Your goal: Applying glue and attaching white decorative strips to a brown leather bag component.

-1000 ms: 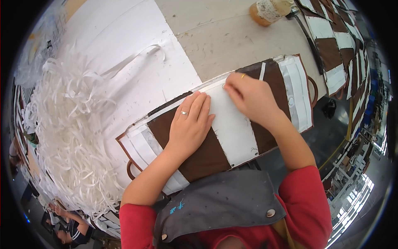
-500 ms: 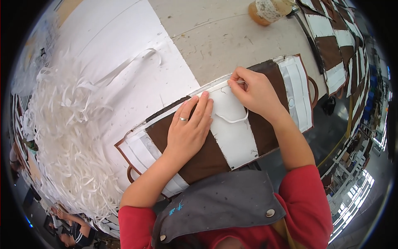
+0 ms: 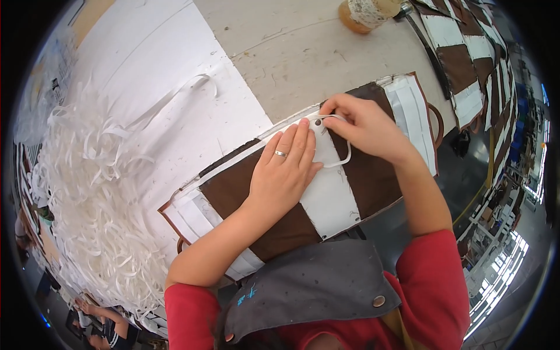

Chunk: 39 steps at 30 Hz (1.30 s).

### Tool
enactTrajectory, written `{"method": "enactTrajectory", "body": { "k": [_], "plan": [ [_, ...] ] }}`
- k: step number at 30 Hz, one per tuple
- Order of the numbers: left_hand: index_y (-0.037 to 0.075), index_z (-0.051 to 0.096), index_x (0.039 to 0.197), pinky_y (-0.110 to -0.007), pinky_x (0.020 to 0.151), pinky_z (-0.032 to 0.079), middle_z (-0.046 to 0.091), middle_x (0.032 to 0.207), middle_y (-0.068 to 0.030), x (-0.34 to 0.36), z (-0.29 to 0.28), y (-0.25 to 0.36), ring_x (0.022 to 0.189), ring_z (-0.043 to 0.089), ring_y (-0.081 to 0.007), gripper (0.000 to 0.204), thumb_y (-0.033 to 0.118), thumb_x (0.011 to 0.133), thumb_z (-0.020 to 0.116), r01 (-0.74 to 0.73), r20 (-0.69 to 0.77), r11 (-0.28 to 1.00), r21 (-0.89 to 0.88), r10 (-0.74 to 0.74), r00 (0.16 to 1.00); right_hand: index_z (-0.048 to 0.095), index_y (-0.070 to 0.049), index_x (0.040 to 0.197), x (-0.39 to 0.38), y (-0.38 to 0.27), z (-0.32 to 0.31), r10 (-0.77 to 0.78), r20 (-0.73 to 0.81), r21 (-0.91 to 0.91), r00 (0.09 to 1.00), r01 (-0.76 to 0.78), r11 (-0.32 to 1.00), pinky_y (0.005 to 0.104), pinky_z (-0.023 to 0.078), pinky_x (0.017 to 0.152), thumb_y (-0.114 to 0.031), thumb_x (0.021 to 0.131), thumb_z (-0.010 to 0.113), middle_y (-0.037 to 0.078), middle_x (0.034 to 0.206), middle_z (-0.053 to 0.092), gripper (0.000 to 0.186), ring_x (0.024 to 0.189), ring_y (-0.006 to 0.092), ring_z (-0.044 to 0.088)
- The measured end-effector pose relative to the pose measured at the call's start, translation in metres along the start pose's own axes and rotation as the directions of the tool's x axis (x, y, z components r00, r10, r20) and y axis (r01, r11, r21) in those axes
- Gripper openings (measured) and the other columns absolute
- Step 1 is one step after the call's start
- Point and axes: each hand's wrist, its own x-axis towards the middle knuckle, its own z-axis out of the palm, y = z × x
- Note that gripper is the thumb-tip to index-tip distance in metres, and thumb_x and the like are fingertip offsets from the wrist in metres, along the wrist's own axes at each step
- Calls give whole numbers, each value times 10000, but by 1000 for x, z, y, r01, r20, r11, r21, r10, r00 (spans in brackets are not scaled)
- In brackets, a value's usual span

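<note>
A brown and white panelled bag piece (image 3: 326, 207) lies flat before me, with tan handles at both ends. My left hand (image 3: 283, 172) rests on it with straight fingers, fingertips on the white strip along the far edge. Just right of those fingertips, my right hand (image 3: 367, 131) pinches a narrow white tape (image 3: 348, 153), which loops down over the middle panel. A small dark dot (image 3: 318, 122) shows between my fingertips.
A heap of white tapes (image 3: 96, 221) covers the left side on white sheets (image 3: 166, 64). An amber jar (image 3: 359, 17) and a dark long-handled tool (image 3: 423, 49) sit at the back. More brown and white pieces (image 3: 461, 61) lie rightward; a co-worker's arm (image 3: 114, 318) shows lower left.
My left hand has slid right along the far edge, toward my right hand. The tape loop, not visible a second ago, now hangs from my right fingers.
</note>
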Motion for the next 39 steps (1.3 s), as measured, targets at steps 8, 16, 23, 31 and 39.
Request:
{"method": "enactTrajectory", "body": {
  "k": [8, 16, 23, 31, 39],
  "plan": [
    [20, 463, 1236, -328, 925, 369, 467, 1225, -110, 7, 1, 6, 1075, 466, -209, 621, 444, 791, 556, 35, -12, 996, 78, -35, 999, 538, -5, 812, -2, 18, -12, 71, -73, 101, 995, -63, 993, 194, 309, 503, -100, 854, 558, -48, 633, 450, 106, 580, 21, 370],
    [62, 468, 1254, -286, 771, 348, 435, 1105, -44, 14, 6, 11, 956, 447, -162, 692, 509, 737, 576, 88, -18, 965, 246, -86, 996, 562, 1, 776, 5, 15, -7, 78, -158, -59, 984, -89, 994, 325, 383, 494, -169, 797, 553, 95, 548, 520, 171, 492, 218, 484],
    [46, 468, 1250, -334, 833, 363, 453, 1175, -47, 21, 8, 18, 992, 458, -215, 679, 464, 733, 604, 115, -2, 981, 155, -116, 993, 528, -31, 790, 6, 19, 4, -65, -231, -273, 971, 0, 962, 296, 354, 475, -143, 799, 565, 92, 572, 489, 118, 491, 193, 446],
    [39, 488, 1225, -332, 970, 330, 441, 1298, -93, 30, 17, 23, 1192, 410, -210, 604, 418, 766, 595, 34, 3, 992, 118, -35, 999, 533, -38, 891, -2, 22, -28, 6, 32, -56, 999, -4, 998, 240, 402, 492, -127, 830, 553, 20, 602, 513, 110, 594, 94, 528],
    [50, 474, 1247, -323, 849, 385, 477, 1226, -61, 37, 19, 25, 1066, 466, -203, 643, 458, 762, 585, 61, -70, 993, 102, -54, 996, 544, -10, 825, -3, 41, -43, 97, -139, 80, 986, -86, 993, 211, 397, 543, -121, 833, 559, 11, 703, 547, 113, 645, 65, 502]
  ]
}}
